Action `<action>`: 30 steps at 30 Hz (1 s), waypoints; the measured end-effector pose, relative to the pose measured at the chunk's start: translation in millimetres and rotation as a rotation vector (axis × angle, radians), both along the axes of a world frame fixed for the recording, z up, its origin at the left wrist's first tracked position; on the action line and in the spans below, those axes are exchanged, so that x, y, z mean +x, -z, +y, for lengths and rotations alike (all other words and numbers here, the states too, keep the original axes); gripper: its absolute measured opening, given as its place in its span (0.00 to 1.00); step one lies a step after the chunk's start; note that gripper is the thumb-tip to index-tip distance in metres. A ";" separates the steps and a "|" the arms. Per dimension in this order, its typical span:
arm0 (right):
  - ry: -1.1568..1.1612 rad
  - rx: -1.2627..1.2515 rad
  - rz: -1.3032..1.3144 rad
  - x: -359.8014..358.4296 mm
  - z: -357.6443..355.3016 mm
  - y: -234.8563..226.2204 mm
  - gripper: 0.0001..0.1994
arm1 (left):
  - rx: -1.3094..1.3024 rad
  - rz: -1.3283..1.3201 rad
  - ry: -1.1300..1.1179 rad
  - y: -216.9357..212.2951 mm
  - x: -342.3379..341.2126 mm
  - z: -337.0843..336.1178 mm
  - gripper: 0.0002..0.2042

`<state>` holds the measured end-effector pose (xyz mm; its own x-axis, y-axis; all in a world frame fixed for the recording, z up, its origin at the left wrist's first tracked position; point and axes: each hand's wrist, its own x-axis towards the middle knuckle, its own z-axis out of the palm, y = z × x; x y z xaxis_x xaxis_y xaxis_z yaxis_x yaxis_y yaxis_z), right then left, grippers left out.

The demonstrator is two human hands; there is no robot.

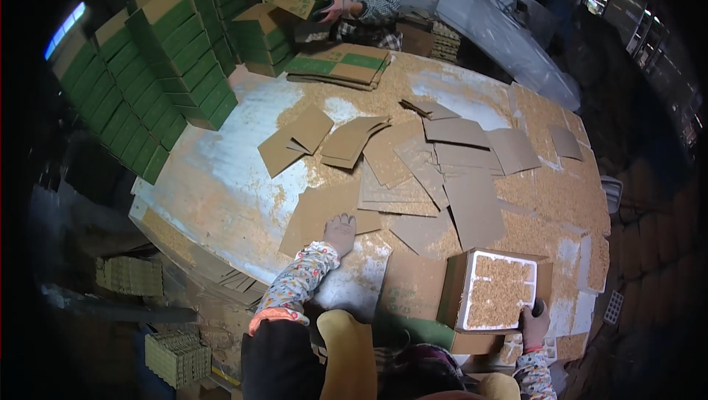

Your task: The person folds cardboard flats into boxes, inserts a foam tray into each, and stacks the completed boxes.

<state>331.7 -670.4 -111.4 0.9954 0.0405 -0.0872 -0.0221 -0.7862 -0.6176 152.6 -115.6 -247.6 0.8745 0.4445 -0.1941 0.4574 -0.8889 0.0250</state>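
Green-and-brown cardboard boxes (177, 75) are standing in tall stacks along the left of the pale tabletop (214, 171). The gloved left hand (340, 232), palm down and mostly open, is resting on a flat brown cardboard sheet (318, 207) without grasping it. Farther right, an open brown cardboard box (454, 288) is bearing a white-rimmed rectangular tray (535, 282) of tan shavings (505, 297). The gloved right hand (537, 320) is curling at the tray's near right corner; whether it is gripping, I cannot tell.

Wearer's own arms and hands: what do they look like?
Left oversleeve: pale, multicoloured small print, orange band at the elbow end, dark upper sleeve beyond. Right oversleeve: similar print, reddish wrist band. Whether left hand and right hand are gloved is unclear.
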 end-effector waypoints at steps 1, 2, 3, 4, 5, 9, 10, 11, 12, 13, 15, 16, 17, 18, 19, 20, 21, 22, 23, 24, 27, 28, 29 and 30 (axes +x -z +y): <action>0.032 0.193 -0.139 -2.0 -20.2 17.5 0.21 | 0.044 -0.064 0.116 -28.3 18.0 -11.8 0.18; 0.091 0.357 -0.086 -2.2 -27.3 28.4 0.19 | 0.008 -0.117 0.182 -56.8 23.3 -20.1 0.18; 0.078 0.370 -0.068 -6.9 -24.6 25.8 0.19 | -0.035 -0.153 0.238 -85.6 23.4 -30.8 0.18; -0.020 0.262 -0.144 -16.5 -13.8 12.5 0.19 | -0.061 -0.202 0.267 -117.4 33.2 -49.0 0.18; -0.125 0.155 -0.223 -23.9 -1.4 -4.1 0.20 | -0.086 -0.252 0.289 -149.4 44.1 -72.5 0.18; -0.382 -0.053 -0.188 -14.7 -0.6 -37.7 0.20 | -0.026 -0.614 0.621 -240.3 101.6 -221.5 0.17; -0.385 -0.064 -0.105 -13.4 6.6 -50.3 0.18 | -0.108 -0.598 0.624 -233.4 113.3 -263.4 0.16; -0.405 -0.091 -0.108 -5.6 -1.0 -44.5 0.18 | -0.193 -0.586 0.644 -224.0 124.5 -307.6 0.15; -0.433 0.008 0.024 4.7 -11.5 -37.3 0.18 | -0.146 -0.425 0.795 -207.5 131.4 -339.2 0.10; -0.457 0.111 0.154 14.4 -22.5 -34.9 0.18 | -0.098 -0.259 0.944 -182.0 135.6 -362.9 0.07; -0.436 0.147 0.364 -0.1 -31.8 -76.2 0.19 | -0.492 -0.412 0.804 -93.0 140.0 -382.7 0.07; -0.406 0.096 0.096 -3.9 -43.9 -85.5 0.18 | -0.359 -0.360 0.909 -86.9 140.3 -392.3 0.07; -0.370 0.040 -0.162 -13.0 -49.1 -93.1 0.18 | -0.218 -0.304 1.003 -82.3 131.6 -389.3 0.08; -0.310 0.152 -0.288 -18.9 -38.1 -112.1 0.19 | -0.462 -0.380 0.990 -67.1 118.5 -381.7 0.11; -0.307 0.271 -0.336 -19.7 -20.0 -118.6 0.19 | -0.459 -0.354 1.017 -71.3 114.6 -376.9 0.11; -0.302 0.375 -0.385 -16.6 -9.2 -119.9 0.20 | -0.520 -0.214 0.969 -80.6 116.6 -379.7 0.13; -0.384 0.316 -0.360 -4.0 -2.7 -104.7 0.22 | -0.573 -0.078 0.915 -88.6 121.3 -385.8 0.15; -0.501 0.230 -0.349 11.1 5.8 -70.0 0.23 | -0.539 -0.144 0.909 -94.5 123.0 -387.9 0.17; -0.656 0.000 -0.164 25.0 3.7 -29.6 0.27 | -0.535 0.241 0.862 -126.1 140.9 -396.3 0.22; -0.823 -0.206 -0.220 34.1 -17.2 2.1 0.29 | -0.493 0.188 0.836 -150.0 142.5 -401.3 0.24; -0.799 -0.134 0.146 32.6 -7.4 -2.6 0.34 | -0.153 0.166 0.610 -186.9 120.9 -378.7 0.32; -0.725 -0.002 0.067 29.5 0.5 15.8 0.32 | -0.165 0.273 0.605 -165.6 119.9 -370.9 0.37; -0.741 0.001 0.069 37.7 5.2 17.5 0.32 | -0.029 0.185 0.547 -139.2 114.2 -375.9 0.37; -0.941 -0.081 0.138 47.2 4.0 15.9 0.31 | -0.128 0.273 0.579 -151.7 124.3 -376.8 0.34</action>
